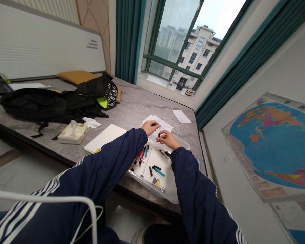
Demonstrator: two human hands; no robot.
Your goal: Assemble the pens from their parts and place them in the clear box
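Observation:
My left hand (149,127) and my right hand (167,139) meet above a clear plastic sleeve (165,189) on the grey table (132,108). Both hands are closed in a pinch on a small thin dark pen part (159,132), held upright between them. Below the hands, several pens and pen pieces (144,154) in red, black and blue lie loose on a white sheet (157,162) over the sleeve. Both arms wear dark blue sleeves with white stripes.
A white pad (105,137) lies left of my arms, a tissue box (73,132) further left, and black bags (56,101) behind it. White papers (181,116) lie near the far edge. A world map (274,142) covers the wall at right. A white cable (91,210) crosses near my lap.

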